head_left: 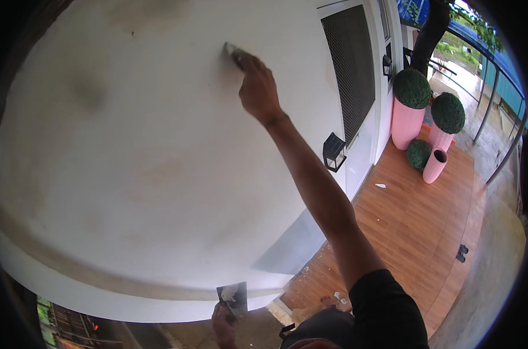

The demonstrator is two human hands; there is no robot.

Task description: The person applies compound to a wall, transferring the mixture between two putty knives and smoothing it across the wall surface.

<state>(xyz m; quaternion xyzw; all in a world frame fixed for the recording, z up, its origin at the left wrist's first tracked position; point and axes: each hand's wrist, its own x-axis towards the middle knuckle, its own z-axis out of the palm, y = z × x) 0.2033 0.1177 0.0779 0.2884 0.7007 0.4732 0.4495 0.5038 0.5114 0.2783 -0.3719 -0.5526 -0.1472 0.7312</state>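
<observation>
With my arm stretched up, my right hand [259, 92] grips a putty knife [235, 53] by its dark handle. The knife's blade meets the off-white wall [176, 116], or comes very close to it. Low in the view, my left hand [222, 327] pinches a dark, flat square plate [239, 303]. A lump of white paste [230, 292] lies on that plate. Brownish and grey smudges mark the wall around the knife.
Right of my arm are a black wall lantern [334, 152] and a mesh-covered door [351, 64]. Pink planters [408, 122] with round green shrubs stand on the wood-look floor [412, 227]. Scraps [381, 186] and dark slippers [462, 253] lie there too.
</observation>
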